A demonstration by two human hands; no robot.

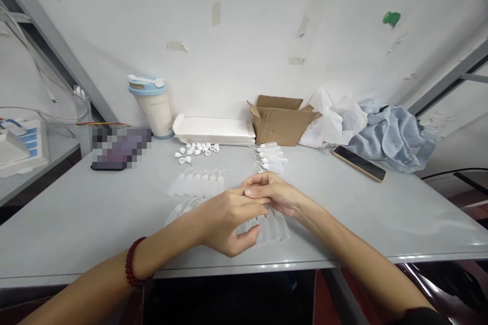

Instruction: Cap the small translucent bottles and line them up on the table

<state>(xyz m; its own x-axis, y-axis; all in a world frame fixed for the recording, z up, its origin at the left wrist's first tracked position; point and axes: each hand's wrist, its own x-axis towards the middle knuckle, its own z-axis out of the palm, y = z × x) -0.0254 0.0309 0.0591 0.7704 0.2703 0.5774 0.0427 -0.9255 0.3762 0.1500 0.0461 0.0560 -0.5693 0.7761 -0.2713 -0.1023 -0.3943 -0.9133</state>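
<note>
My left hand [232,216] reaches in over the middle of the table with its fingers stretched out and a red bead bracelet [133,264] on the wrist. My right hand [276,190] is wrapped round the left fingertips, its thumb lying across them. No object shows between the hands. Small translucent plastic pieces, bottle-like with thin tails, lie about them: a row [200,184] behind the left hand, others [272,228] partly hidden under the hands, and a stack [271,157] further back. Several small white caps [197,149] sit loose behind the first row.
Along the wall stand a cup with a blue lid [150,106], a white box-like stack [215,129], an opened cardboard box [284,122], a white plastic bag [333,119] and blue cloth [394,134]. A phone [359,163] lies at right; a blurred dark device [124,150] lies left.
</note>
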